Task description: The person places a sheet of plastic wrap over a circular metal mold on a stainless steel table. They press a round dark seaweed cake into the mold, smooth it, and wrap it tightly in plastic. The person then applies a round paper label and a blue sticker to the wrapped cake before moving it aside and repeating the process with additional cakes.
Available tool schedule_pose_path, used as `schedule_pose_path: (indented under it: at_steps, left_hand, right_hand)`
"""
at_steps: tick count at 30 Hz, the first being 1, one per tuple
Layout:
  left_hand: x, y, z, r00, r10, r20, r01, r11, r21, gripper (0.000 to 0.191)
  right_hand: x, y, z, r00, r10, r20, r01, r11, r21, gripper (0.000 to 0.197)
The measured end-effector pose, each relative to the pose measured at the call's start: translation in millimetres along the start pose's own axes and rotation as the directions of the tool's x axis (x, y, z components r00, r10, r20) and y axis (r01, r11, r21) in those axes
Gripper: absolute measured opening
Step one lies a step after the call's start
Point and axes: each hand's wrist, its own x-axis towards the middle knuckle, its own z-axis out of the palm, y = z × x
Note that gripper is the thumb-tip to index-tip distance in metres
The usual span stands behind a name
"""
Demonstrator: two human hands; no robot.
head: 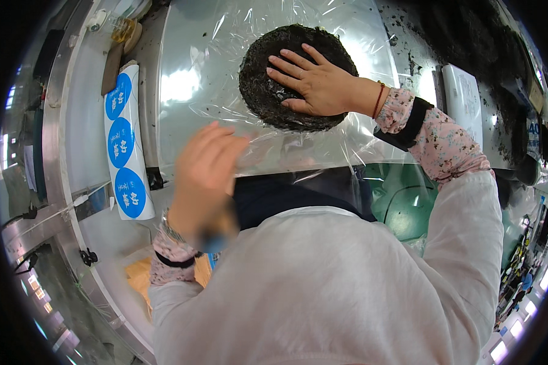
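Note:
A round, dark cake of dried, seaweed-like material (297,121) lies on clear plastic film (228,107) over the pale work surface. My right hand (317,84) rests flat on top of the cake, fingers spread, covering part of its middle and right side. Nearer my body and to the left, my left hand (205,169) is raised and blurred by motion, apart from the cake. It appears to grip a blurred tan-and-blue object (221,223), too smeared to name. Floral sleeve covers (443,141) with black bands are on both forearms.
A white sheet with blue printed circles (121,141) stands along the left edge, near a jar of amber liquid (121,27). Loose dark flakes (466,36) heap at the far right. A white rectangular pack (463,100) sits at the right. Below the work surface is a green surface (402,200).

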Motion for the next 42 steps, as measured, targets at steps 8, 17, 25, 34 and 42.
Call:
schedule_pose_path:
  at_steps: [8, 17, 25, 34, 42]
  left_hand:
    - [42, 80, 33, 0.907, 0.422, -0.018, -0.417, 0.888, -0.194, 0.027]
    - [-81, 15, 105, 0.937, 0.232, 0.262, -0.186, 0.965, -0.187, 0.054]
    - [22, 21, 95, 0.908, -0.407, -0.1, 0.175, 0.584, -0.792, 0.118]
    - [73, 17, 105, 0.979, -0.176, -0.107, 0.16, 0.977, -0.144, 0.053]
    - [75, 19, 111, 0.982, -0.183, -0.042, 0.184, 0.983, 0.019, 0.029]
  right_hand:
    - [-1, -1, 1, 1.0, -0.007, 0.018, 0.007, 1.0, -0.001, 0.071]
    - [-15, -9, -3, 0.994, -0.063, -0.094, 0.067, 0.997, 0.042, 0.072]
    - [-34, -27, -24, 0.996, -0.083, -0.021, 0.085, 0.983, 0.161, 0.068]
    - [-32, -13, -24, 0.995, -0.067, -0.068, 0.092, 0.857, 0.507, 0.04]
    - [-83, -26, -155, 0.881, 0.406, -0.242, -0.041, 0.575, 0.817, 0.023]
